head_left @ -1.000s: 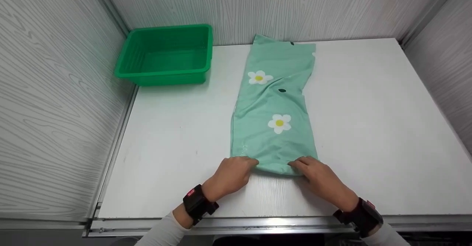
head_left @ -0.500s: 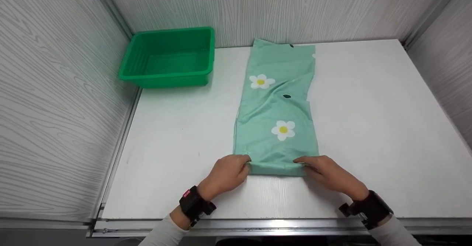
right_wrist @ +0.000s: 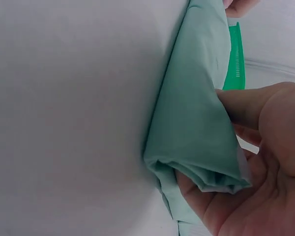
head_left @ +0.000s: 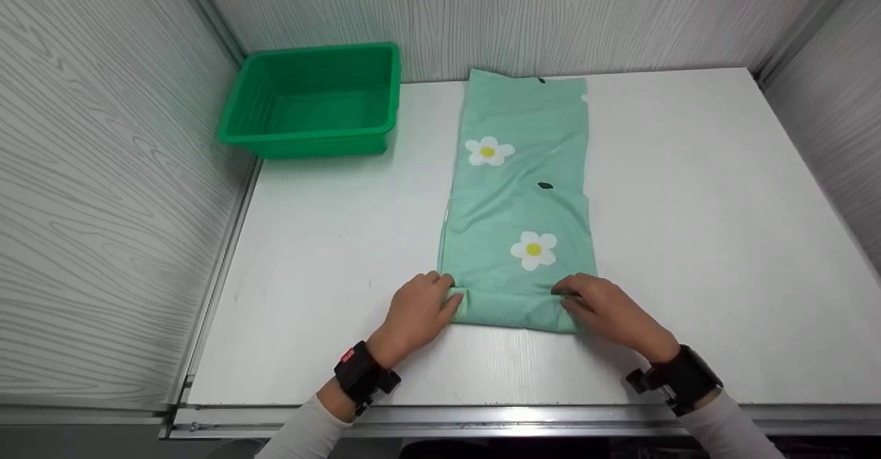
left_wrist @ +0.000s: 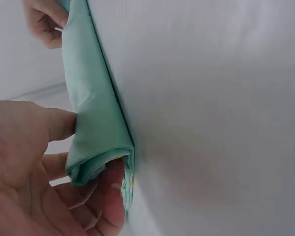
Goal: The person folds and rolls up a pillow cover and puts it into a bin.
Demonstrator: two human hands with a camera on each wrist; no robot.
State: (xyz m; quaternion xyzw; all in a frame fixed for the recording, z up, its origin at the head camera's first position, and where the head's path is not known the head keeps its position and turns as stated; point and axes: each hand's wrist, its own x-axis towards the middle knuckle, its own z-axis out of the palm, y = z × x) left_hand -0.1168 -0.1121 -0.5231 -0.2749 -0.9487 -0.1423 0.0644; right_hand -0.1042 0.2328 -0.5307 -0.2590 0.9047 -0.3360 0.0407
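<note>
A long strip of light green cloth (head_left: 519,204) with white daisies lies folded lengthwise on the table, its near end turned over into a flat roll (head_left: 513,310). My left hand (head_left: 416,314) grips the roll's left end; in the left wrist view the thumb presses on the outside and fingers tuck into the layered end (left_wrist: 101,160). At the other end my right hand (head_left: 612,314) holds the roll the same way. Its thumb is on the outside in the right wrist view, with fingers around the open folds (right_wrist: 211,179). A few creases cross the cloth's middle.
A green plastic bin (head_left: 310,146) stands at the back left of the white table (head_left: 702,239). Grey wood-grain panels (head_left: 103,190) rise on the left, back and right. A metal rail (head_left: 495,418) runs along the front edge.
The near end of the cloth has been turned over into a wider roll, moving away from the front edge. Both hands have shifted outward to its ends, and the creases have partly smoothed.
</note>
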